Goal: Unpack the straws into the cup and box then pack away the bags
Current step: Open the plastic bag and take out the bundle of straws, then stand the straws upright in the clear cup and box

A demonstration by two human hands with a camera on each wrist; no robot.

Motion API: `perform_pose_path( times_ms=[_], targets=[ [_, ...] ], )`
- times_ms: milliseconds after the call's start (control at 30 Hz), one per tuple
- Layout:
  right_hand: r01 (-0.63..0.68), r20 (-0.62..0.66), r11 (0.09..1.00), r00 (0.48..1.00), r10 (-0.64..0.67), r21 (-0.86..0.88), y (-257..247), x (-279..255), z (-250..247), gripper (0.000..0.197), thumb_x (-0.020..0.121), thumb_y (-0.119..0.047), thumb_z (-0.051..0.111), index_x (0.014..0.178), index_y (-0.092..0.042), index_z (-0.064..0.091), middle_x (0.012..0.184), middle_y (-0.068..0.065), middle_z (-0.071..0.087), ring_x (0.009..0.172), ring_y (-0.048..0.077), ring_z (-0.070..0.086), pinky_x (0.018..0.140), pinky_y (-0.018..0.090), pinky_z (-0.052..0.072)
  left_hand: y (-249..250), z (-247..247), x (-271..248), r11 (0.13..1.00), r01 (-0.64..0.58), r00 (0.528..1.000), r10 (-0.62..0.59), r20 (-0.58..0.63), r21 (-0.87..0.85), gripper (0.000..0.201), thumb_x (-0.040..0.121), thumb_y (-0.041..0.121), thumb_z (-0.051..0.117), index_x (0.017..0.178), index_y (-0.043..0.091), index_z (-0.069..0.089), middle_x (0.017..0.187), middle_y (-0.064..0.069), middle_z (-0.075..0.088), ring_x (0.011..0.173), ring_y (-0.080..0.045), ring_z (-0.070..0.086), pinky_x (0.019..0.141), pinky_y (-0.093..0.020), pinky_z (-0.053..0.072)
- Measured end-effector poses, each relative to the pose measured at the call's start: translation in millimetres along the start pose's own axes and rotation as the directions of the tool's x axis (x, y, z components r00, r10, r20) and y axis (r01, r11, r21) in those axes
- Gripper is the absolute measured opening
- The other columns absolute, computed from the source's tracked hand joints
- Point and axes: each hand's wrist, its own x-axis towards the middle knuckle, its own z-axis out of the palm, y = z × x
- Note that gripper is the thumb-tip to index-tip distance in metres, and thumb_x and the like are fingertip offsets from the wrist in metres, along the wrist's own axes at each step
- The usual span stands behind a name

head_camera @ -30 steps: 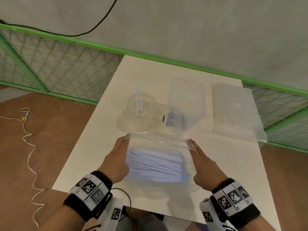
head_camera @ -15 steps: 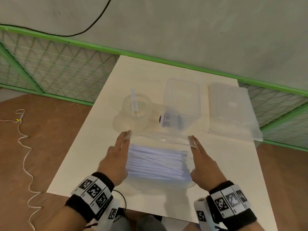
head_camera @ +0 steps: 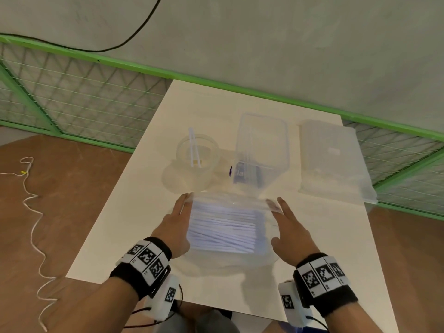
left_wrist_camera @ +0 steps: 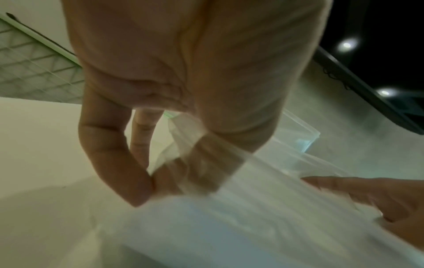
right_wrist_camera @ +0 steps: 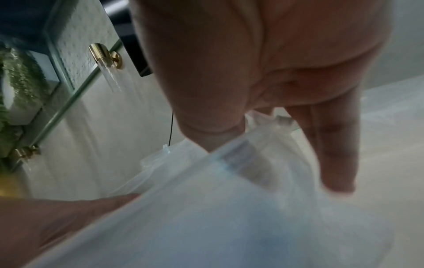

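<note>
Both hands (head_camera: 171, 228) have slid slightly nearer along the bag (head_camera: 230, 200).

Head view: cream rectangular tabletop (head_camera: 134, 219), matte, far edge against a green-framed wire-mesh fence (head_camera: 72, 97). The fence runs left to right behind the table. Above it, a grey-green plastered wall (head_camera: 288, 44) with a black cable (head_camera: 134, 34) drooping across. Floor is brown wood-look boards (head_camera: 72, 188); a white cord (head_camera: 33, 212) snakes over it left of the table. Lighting soft and even, shadows faint.
</note>
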Motion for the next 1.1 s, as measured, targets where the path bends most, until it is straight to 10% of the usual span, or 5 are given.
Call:
perform_pose_path(
  times_ms=[100, 233, 467, 733, 1100],
  targets=[
    [-0.071, -0.158, 0.955, 0.987, 0.026, -0.289, -15.9, -8.4, 10.0, 0.075, 0.081, -0.016, 0.058, 0.145, -0.043, 0.031, 0.163, -0.003, -0.006, 0.142, 0.037, 0.022, 0.11, 0.047, 0.027, -5.7, 0.9, 6.2, 0.997, -0.03, 1.0, 0.03, 0.007, -0.069, 0.113, 0.071, -0.009, 0.058, 0.154, 0.025, -0.01, 0.159, 0.012, -0.018, 0.082, -0.026, 0.054, 0.053, -0.025, 0.041],
    [0.22, -0.319, 0.912, 0.887, -0.335, -0.345, -63.6, -19.9, 30.6, 0.054, 0.051, -0.003, 0.068, 0.1, -0.025, 0.066, 0.119, 0.008, 0.054, 0.102, 0.033, 0.053, 0.076, 0.045, 0.048, -11.3, 5.6, 9.5, 0.986, -0.091, 0.996, 0.091, -0.007, -0.143, 0.113, 0.064, -0.011, 0.06, 0.154, 0.024, 0.001, 0.158, 0.014, -0.011, 0.108, -0.03, 0.059, 0.065, -0.039, 0.058],
    [0.447, 0.069, 0.848, 0.892, -0.447, -0.283, -104.0, 21.9, 61.7, 0.065, 0.088, -0.022, 0.063, 0.146, -0.013, 0.033, 0.146, 0.009, 0.038, 0.128, 0.03, 0.04, 0.104, 0.04, 0.038, -11.0, 7.3, 9.9, 0.944, -0.147, 0.989, 0.142, -0.041, -0.297, 0.114, 0.066, -0.01, 0.065, 0.155, 0.019, -0.001, 0.159, 0.007, -0.009, 0.143, -0.021, 0.029, 0.103, -0.037, 0.047],
    [0.414, 0.025, 0.813, 0.896, -0.444, -0.408, -109.6, 40.0, 73.0, 0.05, 0.088, -0.031, 0.064, 0.132, -0.014, 0.049, 0.13, 0.006, 0.055, 0.121, 0.027, 0.049, 0.1, 0.04, 0.037, -10.6, 12.6, 4.9, 0.938, -0.139, 0.99, 0.122, -0.073, -0.318, 0.114, 0.069, -0.008, 0.067, 0.155, 0.021, -0.002, 0.16, 0.009, -0.009, 0.137, -0.025, 0.037, 0.104, -0.044, 0.044],
    [0.39, -0.006, 0.813, 0.9, -0.435, -0.433, -115.5, 36.6, 74.1, 0.02, 0.085, -0.016, 0.058, 0.106, -0.015, 0.059, 0.097, 0.004, 0.066, 0.095, 0.029, 0.059, 0.084, 0.038, 0.04, -1.5, 10.0, -4.4, 0.926, -0.121, 0.99, 0.089, -0.106, -0.357, 0.114, 0.069, -0.01, 0.065, 0.155, 0.019, -0.004, 0.16, 0.009, -0.009, 0.144, -0.017, 0.024, 0.103, -0.023, 0.037]
  ],
)
